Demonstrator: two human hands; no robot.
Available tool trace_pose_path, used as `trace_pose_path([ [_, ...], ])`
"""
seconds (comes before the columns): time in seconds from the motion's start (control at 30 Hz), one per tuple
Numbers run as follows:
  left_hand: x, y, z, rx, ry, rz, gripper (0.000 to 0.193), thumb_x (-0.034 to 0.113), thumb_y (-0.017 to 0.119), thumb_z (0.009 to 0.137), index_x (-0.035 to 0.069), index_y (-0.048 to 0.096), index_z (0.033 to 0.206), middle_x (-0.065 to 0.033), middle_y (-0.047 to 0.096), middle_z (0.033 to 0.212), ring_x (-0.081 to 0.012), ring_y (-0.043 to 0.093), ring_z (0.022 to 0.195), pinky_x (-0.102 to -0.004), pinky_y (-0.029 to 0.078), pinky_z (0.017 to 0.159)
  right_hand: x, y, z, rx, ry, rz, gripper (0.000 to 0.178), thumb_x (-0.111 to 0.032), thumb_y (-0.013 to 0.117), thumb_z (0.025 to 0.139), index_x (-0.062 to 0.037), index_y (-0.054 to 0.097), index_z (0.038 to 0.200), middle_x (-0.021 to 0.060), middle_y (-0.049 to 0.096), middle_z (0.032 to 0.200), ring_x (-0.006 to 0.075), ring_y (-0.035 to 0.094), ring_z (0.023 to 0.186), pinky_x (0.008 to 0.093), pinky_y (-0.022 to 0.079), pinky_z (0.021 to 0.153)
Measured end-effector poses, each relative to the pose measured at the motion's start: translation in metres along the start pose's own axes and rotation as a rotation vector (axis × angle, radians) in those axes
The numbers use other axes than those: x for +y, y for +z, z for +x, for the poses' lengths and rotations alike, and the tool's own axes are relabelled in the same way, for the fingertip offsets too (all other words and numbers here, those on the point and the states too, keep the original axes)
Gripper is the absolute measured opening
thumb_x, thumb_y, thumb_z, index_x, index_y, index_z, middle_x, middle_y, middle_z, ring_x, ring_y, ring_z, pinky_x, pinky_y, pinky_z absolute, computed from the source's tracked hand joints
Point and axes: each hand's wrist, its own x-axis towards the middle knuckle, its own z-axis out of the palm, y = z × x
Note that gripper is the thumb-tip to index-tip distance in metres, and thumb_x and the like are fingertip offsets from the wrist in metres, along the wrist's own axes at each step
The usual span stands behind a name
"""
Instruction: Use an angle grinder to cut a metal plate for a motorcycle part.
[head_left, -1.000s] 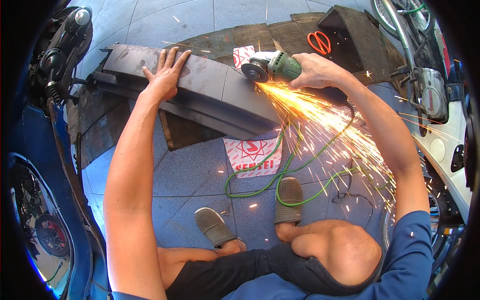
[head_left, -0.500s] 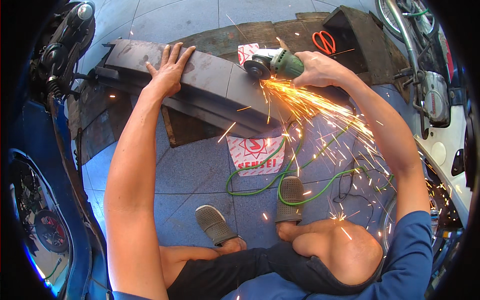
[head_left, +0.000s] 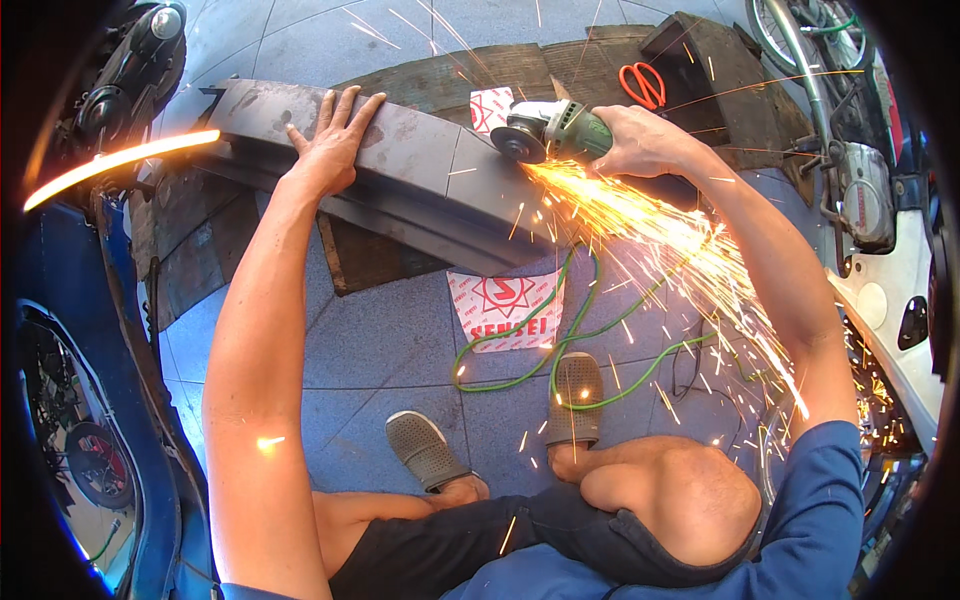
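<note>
A long, dark grey metal channel (head_left: pixel 410 150) lies slantwise on brown boards. My left hand (head_left: pixel 333 140) presses on its top face toward the left end, fingers spread. My right hand (head_left: pixel 640 140) is wrapped round the green body of an angle grinder (head_left: pixel 568 128). The grinder's dark disc (head_left: pixel 518 144) meets the channel's right part, and bright orange sparks (head_left: pixel 640 215) stream from there toward my right forearm. A thin line crosses the channel's top between my hands. The far side of the disc's contact is hidden.
Red-handled scissors (head_left: pixel 642 86) lie on the boards (head_left: pixel 440 85) beside a dark metal box shape (head_left: pixel 715 80). A green cord (head_left: pixel 520 380) loops over blue floor tiles near a red-and-white printed sheet (head_left: pixel 508 310) and my shoes. Motorcycle parts (head_left: pixel 870 195) flank both sides.
The spark stream has grown denser and reaches further down my right arm. A bright streak now crosses at the left. Both hands and the grinder stay almost in place.
</note>
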Motion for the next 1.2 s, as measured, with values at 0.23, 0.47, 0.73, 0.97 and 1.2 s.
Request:
trace_pose_path([
  [0.23,-0.003,0.003,0.002,-0.005,-0.022,0.031,0.124,-0.027,0.049,0.068,0.046,0.020,0.163,-0.0004,0.007,0.176,-0.0308,0.004,0.162,-0.0830,0.008,0.116,0.004,0.000,-0.002,0.027,-0.049,0.022,0.069,-0.036,0.082,0.070,0.0062,0.062,0.122,0.0250,0.071,0.110,0.0381,0.069,0.104,0.0431,0.053,0.093],
  [0.47,-0.001,0.001,0.000,0.004,0.001,0.004,0.125,-0.028,0.047,0.068,0.047,0.019,0.163,-0.0005,0.006,0.176,-0.0305,0.003,0.162,-0.0832,0.008,0.116,0.008,0.003,-0.005,0.019,-0.035,0.006,0.072,-0.036,0.081,0.071,0.0055,0.062,0.127,0.0251,0.071,0.112,0.0379,0.069,0.106,0.0431,0.053,0.095],
  [0.73,-0.003,0.004,0.001,0.006,-0.002,0.009,0.127,-0.029,0.047,0.066,0.048,0.017,0.163,0.0000,0.005,0.176,-0.0294,0.003,0.162,-0.0833,0.008,0.116,-0.003,-0.010,-0.011,-0.076,0.046,0.010,0.077,-0.037,0.081,0.071,0.0056,0.059,0.132,0.0252,0.069,0.118,0.0374,0.067,0.111,0.0437,0.052,0.097],
  [0.97,-0.001,0.000,0.000,-0.008,-0.002,0.008,0.125,-0.028,0.048,0.068,0.048,0.018,0.163,0.0010,0.005,0.176,-0.0295,0.003,0.162,-0.0831,0.008,0.117,0.008,-0.009,-0.014,-0.034,-0.021,0.052,0.068,-0.034,0.083,0.070,0.0048,0.062,0.123,0.0234,0.071,0.108,0.0351,0.069,0.102,0.0440,0.053,0.092],
  [1.2,-0.003,0.001,0.001,0.004,0.025,-0.004,0.122,-0.029,0.047,0.069,0.045,0.019,0.163,-0.0011,0.005,0.176,-0.0331,0.004,0.161,-0.0844,0.011,0.115,0.036,-0.016,-0.028,0.079,0.034,0.191,0.061,-0.031,0.082,0.070,0.0040,0.064,0.116,0.0219,0.072,0.100,0.0330,0.070,0.097,0.0412,0.053,0.090],
])
